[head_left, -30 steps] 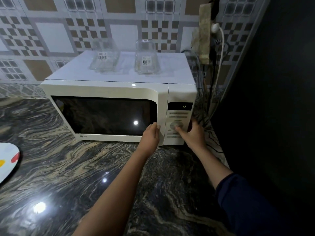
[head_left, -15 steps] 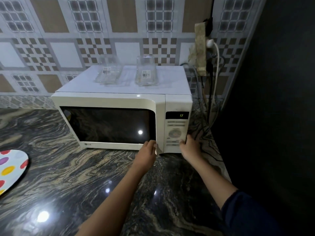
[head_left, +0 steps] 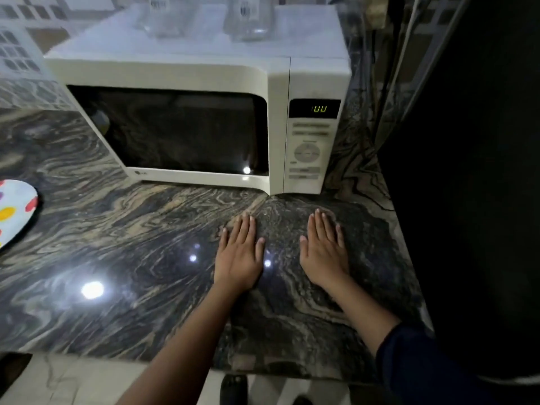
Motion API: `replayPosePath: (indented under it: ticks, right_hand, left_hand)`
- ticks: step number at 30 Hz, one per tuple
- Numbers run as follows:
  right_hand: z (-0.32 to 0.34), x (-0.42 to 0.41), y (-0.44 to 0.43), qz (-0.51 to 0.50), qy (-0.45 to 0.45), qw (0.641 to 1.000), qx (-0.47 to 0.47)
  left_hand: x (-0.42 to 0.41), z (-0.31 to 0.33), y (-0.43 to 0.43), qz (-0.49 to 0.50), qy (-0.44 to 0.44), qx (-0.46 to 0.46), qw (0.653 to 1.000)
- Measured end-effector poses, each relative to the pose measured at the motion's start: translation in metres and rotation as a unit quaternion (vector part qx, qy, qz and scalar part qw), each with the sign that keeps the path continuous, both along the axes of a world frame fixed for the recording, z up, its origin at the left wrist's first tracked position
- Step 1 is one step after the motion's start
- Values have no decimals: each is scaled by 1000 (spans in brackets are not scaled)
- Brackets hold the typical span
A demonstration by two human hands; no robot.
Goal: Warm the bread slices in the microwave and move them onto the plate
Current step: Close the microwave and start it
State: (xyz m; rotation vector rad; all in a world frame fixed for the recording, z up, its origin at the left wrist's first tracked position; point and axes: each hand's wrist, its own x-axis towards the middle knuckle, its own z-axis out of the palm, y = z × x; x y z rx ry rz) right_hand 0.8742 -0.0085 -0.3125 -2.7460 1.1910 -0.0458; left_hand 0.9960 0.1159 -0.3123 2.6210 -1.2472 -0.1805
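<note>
Our left hand (head_left: 238, 255), right hand (head_left: 323, 252) flat, fingers straight, on countertop (head_left: 131, 273); microwave (head_left: 175, 74) beyond, door seemingly closed; plate (head_left: 14, 211) well left.

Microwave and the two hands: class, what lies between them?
Nothing but bare countertop, in the head view; the left hand and right hand rest flat before the microwave.

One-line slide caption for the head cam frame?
The left hand and right hand lie flat on the marble counter before the closed microwave; a spotted plate sits far left.
</note>
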Motion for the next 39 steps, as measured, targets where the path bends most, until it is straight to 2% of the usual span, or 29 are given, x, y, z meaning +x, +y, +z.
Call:
replayPosePath:
  ticks: [31, 36, 39]
  right_hand:
    - [0, -1, -3, 26, -19, 999, 13]
    - [9, -1, -11, -7, -111, 991, 80]
    - [26, 9, -23, -66, -234, 956, 164]
  left_hand:
    - [0, 0, -1, -1, -3, -12, 1000]
    - [0, 1, 0, 3, -2, -12, 1000]
    - [0, 2, 0, 2, -4, -11, 1000]
